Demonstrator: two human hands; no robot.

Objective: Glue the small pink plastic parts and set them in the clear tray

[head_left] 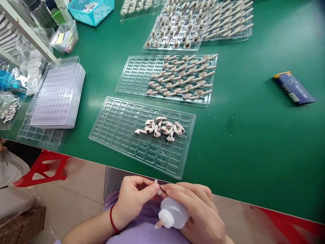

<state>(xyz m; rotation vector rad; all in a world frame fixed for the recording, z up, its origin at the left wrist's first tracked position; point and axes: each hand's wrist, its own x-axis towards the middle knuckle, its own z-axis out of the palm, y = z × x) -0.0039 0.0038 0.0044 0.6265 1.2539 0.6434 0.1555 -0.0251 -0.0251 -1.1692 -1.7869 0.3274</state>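
White-capped bottle sits in curled right hand, left hand pinching small white piece beside near edge of table, pale earpieces heaped toward right edge of nearest transparent tray.

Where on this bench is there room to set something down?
Mostly the green tabletop right of the nearest tray, around the blue packet; a smaller patch between the turquoise basket and the partly filled tray. Crowded: the left end, with stacked trays and bags.
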